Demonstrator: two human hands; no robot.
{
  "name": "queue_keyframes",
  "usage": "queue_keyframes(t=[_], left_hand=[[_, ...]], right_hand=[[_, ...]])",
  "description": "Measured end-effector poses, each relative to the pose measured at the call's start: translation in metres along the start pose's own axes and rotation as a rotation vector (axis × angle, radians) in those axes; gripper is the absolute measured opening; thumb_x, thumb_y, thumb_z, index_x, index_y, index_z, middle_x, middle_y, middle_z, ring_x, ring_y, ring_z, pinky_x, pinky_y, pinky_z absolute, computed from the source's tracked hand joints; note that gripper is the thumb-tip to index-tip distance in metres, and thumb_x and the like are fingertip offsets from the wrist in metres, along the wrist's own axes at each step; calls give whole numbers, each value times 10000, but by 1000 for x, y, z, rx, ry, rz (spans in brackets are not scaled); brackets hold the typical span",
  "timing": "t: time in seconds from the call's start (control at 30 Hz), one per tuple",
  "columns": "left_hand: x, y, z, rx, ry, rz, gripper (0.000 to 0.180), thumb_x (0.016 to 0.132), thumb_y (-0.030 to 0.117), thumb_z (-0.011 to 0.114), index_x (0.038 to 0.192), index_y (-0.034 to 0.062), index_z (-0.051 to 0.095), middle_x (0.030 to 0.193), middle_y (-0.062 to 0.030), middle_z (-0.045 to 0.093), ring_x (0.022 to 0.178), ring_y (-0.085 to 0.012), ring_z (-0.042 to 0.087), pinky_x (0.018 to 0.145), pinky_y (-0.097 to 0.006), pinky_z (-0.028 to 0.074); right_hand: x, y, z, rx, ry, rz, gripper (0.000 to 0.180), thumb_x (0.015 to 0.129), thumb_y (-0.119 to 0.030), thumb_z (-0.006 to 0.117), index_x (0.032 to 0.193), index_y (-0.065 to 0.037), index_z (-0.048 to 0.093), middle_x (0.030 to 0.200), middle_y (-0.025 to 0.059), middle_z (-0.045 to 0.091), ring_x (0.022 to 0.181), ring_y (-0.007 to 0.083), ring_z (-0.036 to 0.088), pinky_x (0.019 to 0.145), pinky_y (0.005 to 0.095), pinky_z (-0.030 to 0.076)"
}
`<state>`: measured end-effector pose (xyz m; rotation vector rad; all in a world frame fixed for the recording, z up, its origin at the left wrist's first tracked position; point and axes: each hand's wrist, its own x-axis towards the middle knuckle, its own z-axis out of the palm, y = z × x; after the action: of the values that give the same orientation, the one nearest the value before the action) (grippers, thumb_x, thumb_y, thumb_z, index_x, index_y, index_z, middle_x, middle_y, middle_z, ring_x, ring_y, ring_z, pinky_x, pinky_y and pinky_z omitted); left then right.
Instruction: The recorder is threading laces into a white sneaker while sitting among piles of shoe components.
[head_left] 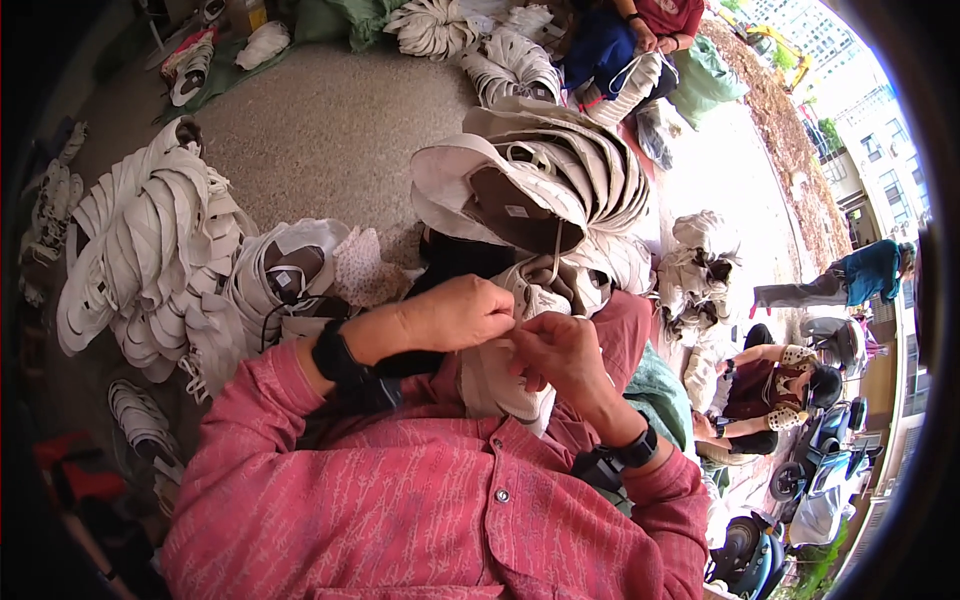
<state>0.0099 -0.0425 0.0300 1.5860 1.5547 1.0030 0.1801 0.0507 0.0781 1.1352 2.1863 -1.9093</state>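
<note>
My left hand (462, 313) and my right hand (560, 350) meet in front of my chest, fingers closed and fingertips nearly touching. Whatever they pinch is too small to make out. Just beneath them, a white shoe upper (497, 385) lies on my lap, partly covered by my hands. Beyond it is another white upper (545, 292) with a pale lace. A large stack of nested beige shoe uppers (560, 170) rises past my knees, its openings facing me.
More stacked uppers (160, 240) stand on the left, beside a loose upper (290, 265) and a speckled cloth (368, 265). A co-worker (640, 45) handles a white upper at the far side. Another person (775, 390) sits at right near parked scooters (825, 440); someone (865, 280) stands behind.
</note>
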Motion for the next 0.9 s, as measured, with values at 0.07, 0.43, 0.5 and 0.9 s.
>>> queue_keyframes(t=[0.07, 0.43, 0.5, 0.9], left_hand=[[3, 10, -19, 124, 17, 77, 217, 797, 178, 680, 906, 5, 606, 834, -139, 635, 748, -296, 627, 670, -365, 483], [47, -1, -39, -137, -379, 127, 342, 663, 57, 764, 971, 32, 618, 972, -64, 582, 889, -170, 592, 800, -290, 480], [49, -4, -36, -68, -322, 250, 336, 660, 64, 780, 944, 34, 604, 946, -44, 588, 855, -152, 580, 769, -282, 472], [30, 5, -30, -182, -251, 184, 148, 795, 156, 763, 858, 70, 661, 866, 33, 506, 793, -84, 522, 702, -243, 431]], right_hand=[[2, -2, -8, -60, -46, 15, 195, 917, -147, 587, 909, 43, 630, 655, 60, 656, 470, 86, 573, 414, 216, 436], [29, -24, -63, -345, -184, -132, 126, 884, -77, 646, 950, 18, 698, 770, 49, 666, 635, 67, 577, 542, 231, 458], [35, -19, -64, -378, -214, -307, 120, 867, -81, 664, 945, 2, 699, 800, 46, 651, 680, 85, 583, 583, 246, 464], [38, -15, -70, -1186, 40, -813, 127, 795, -71, 605, 912, -68, 653, 942, 88, 573, 840, 274, 629, 694, 392, 502]])
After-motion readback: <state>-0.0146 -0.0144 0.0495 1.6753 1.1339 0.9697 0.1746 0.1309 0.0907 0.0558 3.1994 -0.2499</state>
